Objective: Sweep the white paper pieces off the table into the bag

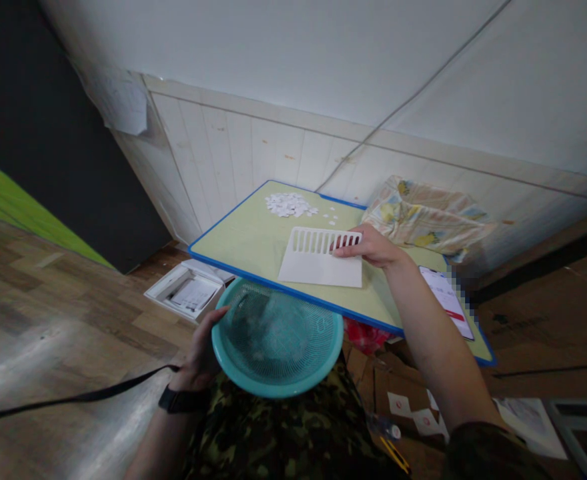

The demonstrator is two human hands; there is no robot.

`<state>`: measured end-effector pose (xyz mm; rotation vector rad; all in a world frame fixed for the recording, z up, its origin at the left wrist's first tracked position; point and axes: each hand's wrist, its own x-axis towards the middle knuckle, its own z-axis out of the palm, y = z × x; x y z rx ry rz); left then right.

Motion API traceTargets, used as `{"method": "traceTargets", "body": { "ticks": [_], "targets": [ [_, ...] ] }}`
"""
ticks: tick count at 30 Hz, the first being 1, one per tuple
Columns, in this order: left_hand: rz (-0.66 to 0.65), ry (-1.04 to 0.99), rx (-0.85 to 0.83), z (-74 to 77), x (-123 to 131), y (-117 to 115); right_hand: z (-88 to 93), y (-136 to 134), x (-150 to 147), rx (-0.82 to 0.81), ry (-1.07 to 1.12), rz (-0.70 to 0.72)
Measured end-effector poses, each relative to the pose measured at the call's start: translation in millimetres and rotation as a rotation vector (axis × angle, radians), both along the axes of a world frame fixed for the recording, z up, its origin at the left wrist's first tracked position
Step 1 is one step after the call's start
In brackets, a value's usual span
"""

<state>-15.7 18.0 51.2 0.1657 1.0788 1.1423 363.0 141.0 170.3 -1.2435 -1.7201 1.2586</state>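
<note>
My left hand grips the left rim of a round turquoise plastic colander, which is held at the table's front edge above my lap. Part of the colander's far rim is hidden under the tabletop. In my right hand is a flat white plastic scraper with a row of slots along its top, held over the table with my thumb across the slots. Behind it, a pile of small white pieces lies on the table, with several loose pieces to its right.
The pale green table has a blue edge. A patterned cloth lies at its back right, and a phone with a lit screen lies at its right. An open white box is on the floor at left. Cardboard stands at right.
</note>
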Motion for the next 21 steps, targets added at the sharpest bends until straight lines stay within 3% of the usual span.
{"method": "traceTargets", "body": {
  "ticks": [7,15,18,21],
  "targets": [
    [-0.016,0.024,0.007,2.3,0,-1,-1.7,2,3,-0.052,0.014,0.006],
    [0.009,-0.001,0.016,3.0,1,-1,-11.7,29,31,0.143,0.272,-0.557],
    [0.018,-0.011,0.036,1.6,0,-1,-16.7,34,34,0.130,0.219,-0.628],
    [-0.004,-0.037,0.046,0.0,-1,-3,-20.6,34,29,0.176,0.098,-0.593]
  ]
}}
